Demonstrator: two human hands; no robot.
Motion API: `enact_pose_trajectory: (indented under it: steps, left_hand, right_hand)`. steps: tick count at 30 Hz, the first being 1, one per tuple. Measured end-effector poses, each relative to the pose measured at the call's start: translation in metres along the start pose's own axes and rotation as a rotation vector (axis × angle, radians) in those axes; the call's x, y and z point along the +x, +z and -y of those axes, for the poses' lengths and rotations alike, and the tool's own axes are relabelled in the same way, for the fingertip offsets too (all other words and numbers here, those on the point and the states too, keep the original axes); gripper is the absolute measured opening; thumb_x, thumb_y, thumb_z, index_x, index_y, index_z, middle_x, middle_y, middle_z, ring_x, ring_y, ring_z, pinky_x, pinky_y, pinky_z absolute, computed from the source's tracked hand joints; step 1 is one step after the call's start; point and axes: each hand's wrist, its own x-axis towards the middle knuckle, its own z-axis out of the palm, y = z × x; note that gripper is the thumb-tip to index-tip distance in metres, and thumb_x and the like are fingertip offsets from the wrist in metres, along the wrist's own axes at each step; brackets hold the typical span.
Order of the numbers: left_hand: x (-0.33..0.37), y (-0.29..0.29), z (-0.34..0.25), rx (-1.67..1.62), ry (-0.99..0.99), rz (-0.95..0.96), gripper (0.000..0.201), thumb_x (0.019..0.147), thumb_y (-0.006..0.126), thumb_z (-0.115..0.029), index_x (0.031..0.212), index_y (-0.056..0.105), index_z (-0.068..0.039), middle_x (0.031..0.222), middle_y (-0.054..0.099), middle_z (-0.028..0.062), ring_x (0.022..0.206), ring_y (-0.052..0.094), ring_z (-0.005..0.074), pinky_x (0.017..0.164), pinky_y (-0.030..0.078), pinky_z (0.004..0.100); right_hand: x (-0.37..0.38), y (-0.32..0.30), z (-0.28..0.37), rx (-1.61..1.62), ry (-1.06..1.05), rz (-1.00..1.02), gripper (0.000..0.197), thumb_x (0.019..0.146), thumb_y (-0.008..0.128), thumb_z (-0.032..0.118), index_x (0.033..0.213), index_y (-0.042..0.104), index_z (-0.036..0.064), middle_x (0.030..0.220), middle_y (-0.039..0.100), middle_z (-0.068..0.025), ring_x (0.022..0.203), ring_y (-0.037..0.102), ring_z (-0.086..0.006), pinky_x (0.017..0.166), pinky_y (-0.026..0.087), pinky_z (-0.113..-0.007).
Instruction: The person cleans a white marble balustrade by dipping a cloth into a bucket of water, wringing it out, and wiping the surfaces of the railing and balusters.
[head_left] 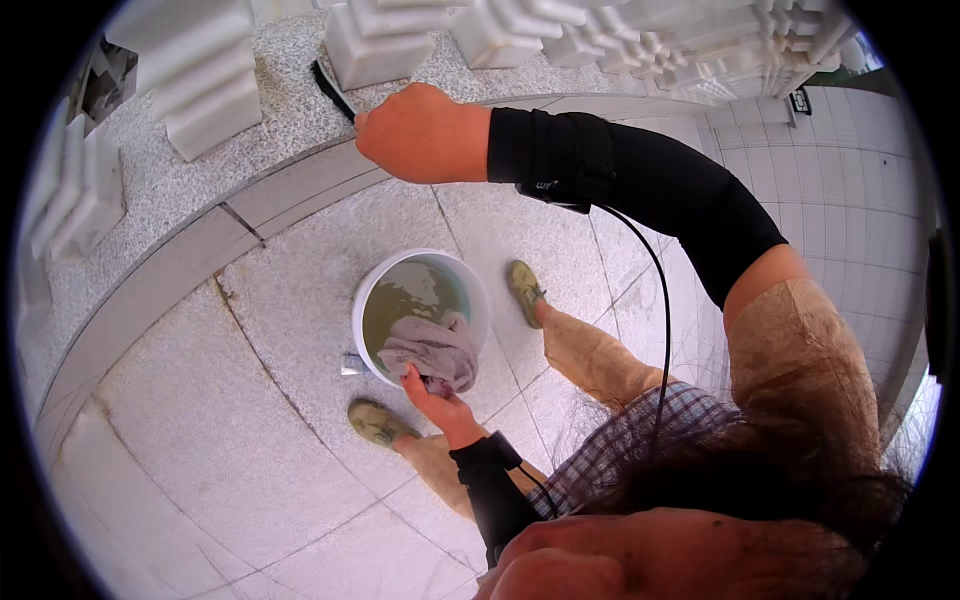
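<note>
My right hand (425,132) is closed around a slim brush (334,93) with dark bristles; most of its handle is hidden in my fist. The bristles are at the speckled stone ledge (285,95), beside the foot of a white stone baluster (378,48). Lower down, my left hand (440,408) grips a bunched, wet-looking pinkish-grey cloth (435,345) at the near rim of a white bucket (485,310). Murky greenish water (395,310) fills part of the bucket, and the cloth hangs over it.
More white balusters (205,85) line the ledge to the left and right. My shoes (378,422) stand on pale floor tiles (250,430) close to the bucket. A small silvery object (352,364) lies against the bucket's left side. A black cable (665,300) hangs from my right sleeve.
</note>
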Motion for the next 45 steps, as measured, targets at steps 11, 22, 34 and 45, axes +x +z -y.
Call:
enact_pose_trajectory:
  steps: [11,22,34,45]
  left_hand:
    - [-0.004,0.004,-0.01,0.009,0.065,-0.03,0.044,0.094,0.054,-0.035,0.128,0.05,-0.006,0.127,0.055,0.0063,0.116,0.053,0.0207,0.098,0.042,0.0349]
    - [-0.005,0.0,-0.008,-0.009,0.027,-0.031,0.047,0.094,0.054,-0.035,0.132,0.048,-0.007,0.131,0.053,0.0061,0.12,0.051,0.0214,0.101,0.04,0.0355]
    - [-0.002,-0.01,0.014,0.265,0.231,-0.029,0.049,0.094,0.053,-0.031,0.134,0.045,-0.003,0.136,0.043,0.0112,0.125,0.044,0.0203,0.103,0.035,0.0336]
    - [-0.002,-0.002,0.001,0.007,0.096,0.053,0.048,0.095,0.052,-0.035,0.133,0.047,-0.006,0.13,0.052,0.006,0.121,0.049,0.0206,0.101,0.039,0.0345]
  right_hand:
    - [0.059,-0.018,-0.009,-0.066,0.065,0.037,0.009,0.074,0.059,0.007,0.078,0.067,0.0031,0.079,0.068,-0.0172,0.074,0.068,-0.0347,0.054,0.053,-0.044]
    - [0.073,-0.026,-0.006,-0.039,0.151,0.05,0.013,0.074,0.058,0.01,0.073,0.067,0.0005,0.075,0.068,-0.0164,0.07,0.067,-0.0348,0.054,0.051,-0.045]
    - [0.086,-0.027,-0.017,-0.095,0.189,0.051,0.016,0.076,0.057,0.01,0.082,0.07,0.0036,0.083,0.07,-0.0149,0.08,0.069,-0.0327,0.059,0.053,-0.046]
    - [0.062,-0.023,-0.029,-0.063,0.174,0.054,0.01,0.072,0.059,0.004,0.08,0.063,-0.0005,0.078,0.066,-0.0179,0.076,0.068,-0.0332,0.058,0.053,-0.045]
